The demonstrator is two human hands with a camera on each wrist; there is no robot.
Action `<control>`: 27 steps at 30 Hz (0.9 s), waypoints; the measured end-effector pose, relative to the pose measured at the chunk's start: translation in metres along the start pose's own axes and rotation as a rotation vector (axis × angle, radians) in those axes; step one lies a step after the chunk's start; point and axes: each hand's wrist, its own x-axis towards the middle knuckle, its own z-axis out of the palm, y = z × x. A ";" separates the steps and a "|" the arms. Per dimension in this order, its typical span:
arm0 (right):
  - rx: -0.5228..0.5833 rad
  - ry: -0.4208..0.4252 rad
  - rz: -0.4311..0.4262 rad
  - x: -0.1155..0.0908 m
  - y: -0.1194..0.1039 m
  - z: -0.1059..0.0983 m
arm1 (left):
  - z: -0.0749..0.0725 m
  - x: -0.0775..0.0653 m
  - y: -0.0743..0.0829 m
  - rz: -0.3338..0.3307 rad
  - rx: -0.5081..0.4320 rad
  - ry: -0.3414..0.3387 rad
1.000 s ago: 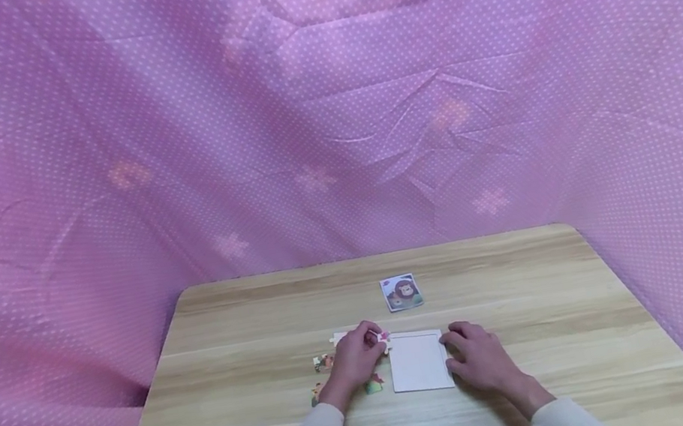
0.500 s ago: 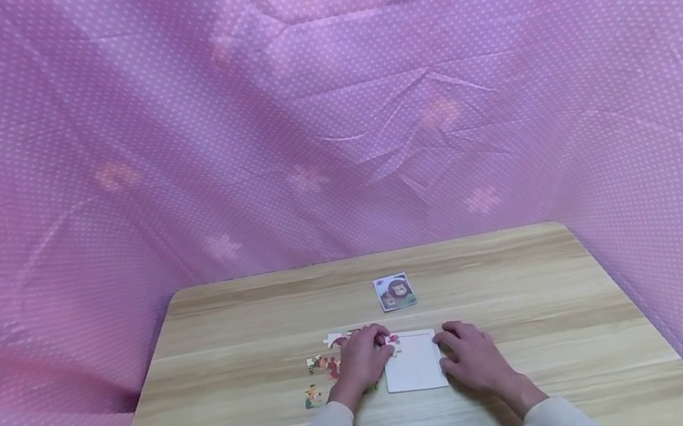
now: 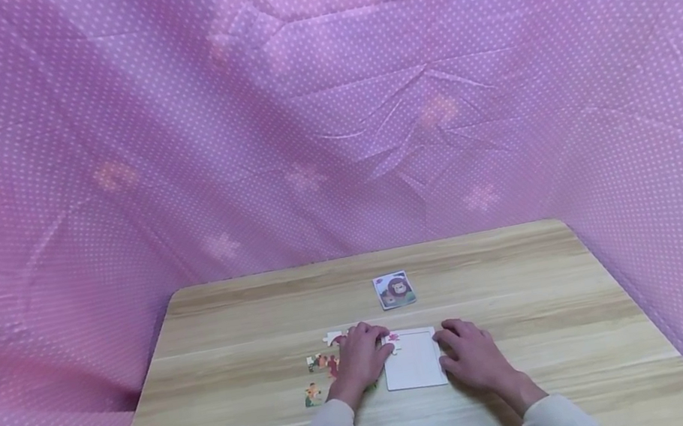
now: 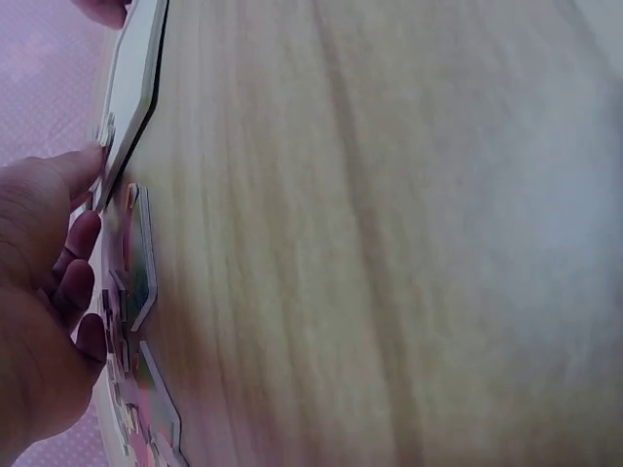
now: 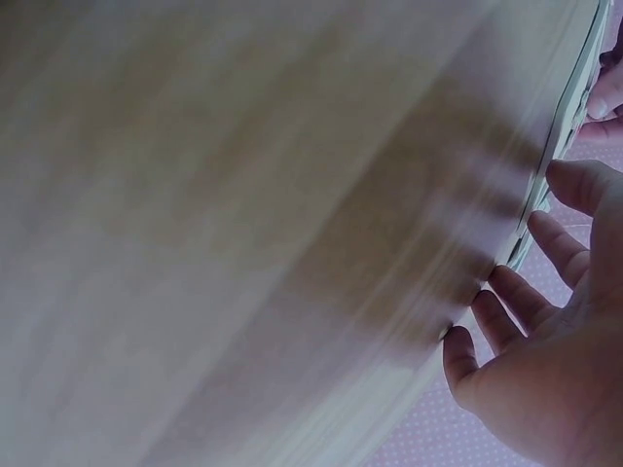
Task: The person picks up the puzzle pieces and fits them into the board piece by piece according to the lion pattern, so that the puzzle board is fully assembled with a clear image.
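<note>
A white puzzle tray [image 3: 414, 370] with a raised rim lies flat on the table. In its upper-left corner sits a jigsaw piece [image 3: 395, 344] with a pink flower. My left hand [image 3: 361, 359] holds this piece at its left side by thumb and forefinger; the left wrist view shows the thumb on it and the other fingers curled below. My right hand [image 3: 472, 353] rests against the tray's right edge, its thumb touching the rim and its fingers loosely bent. Loose jigsaw pieces [image 3: 323, 361] lie left of the tray, partly hidden by my left hand.
Behind the tray lies a picture card [image 3: 394, 290] with a lion on it. Another loose piece [image 3: 313, 395] lies nearer the front left. The wooden table [image 3: 229, 316] meets a pink dotted cloth [image 3: 338, 191] at its back and sides.
My left hand has moved right, bringing the flower piece from beside the tray into its upper-left corner. The right hand stays at the tray's right edge. The view has shifted slightly.
</note>
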 end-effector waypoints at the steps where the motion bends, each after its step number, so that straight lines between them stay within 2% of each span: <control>1: -0.002 0.002 -0.001 0.000 0.000 0.000 | 0.000 0.000 0.000 0.002 -0.001 -0.001; 13: -0.006 0.006 -0.001 0.000 0.002 0.002 | 0.004 0.000 0.001 0.005 0.045 0.015; 27: 0.005 -0.013 0.008 0.000 0.002 0.001 | 0.008 -0.003 0.000 0.004 0.028 0.062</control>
